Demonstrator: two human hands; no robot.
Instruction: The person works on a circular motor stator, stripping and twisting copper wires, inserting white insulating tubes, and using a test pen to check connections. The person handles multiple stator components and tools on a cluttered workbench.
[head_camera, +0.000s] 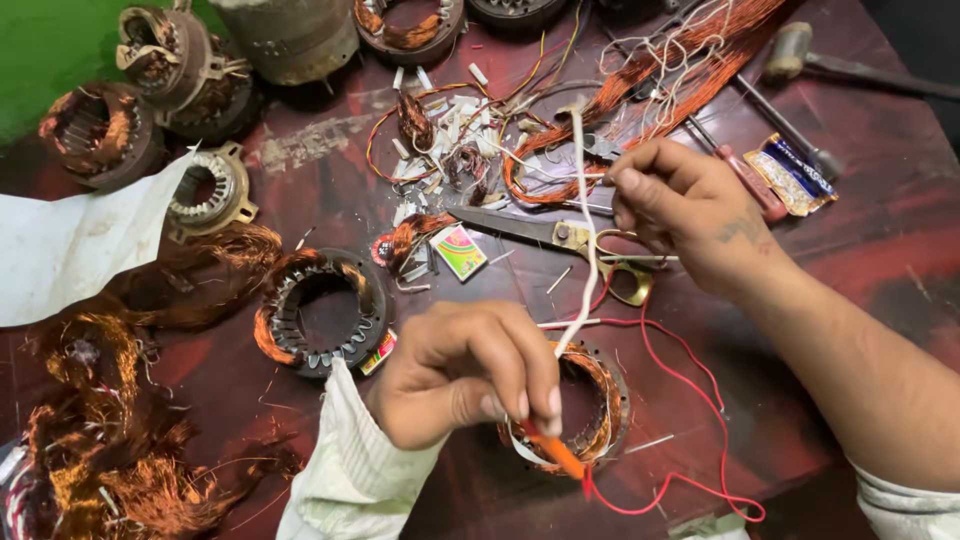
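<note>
My left hand pinches an orange sleeved wire end over a stator wound with copper wire. A white sleeve tube rises from that pinch up towards the tangled wires. My right hand is closed near the tube's upper part, just above the brass-handled scissors; what it grips is hard to tell. A thin red wire loops from the stator across the dark red table.
Another stator lies left of my left hand. Loose copper wire heaps fill the lower left. More stators, white paper, a screwdriver, a hammer, a small packet and wire scraps crowd the back.
</note>
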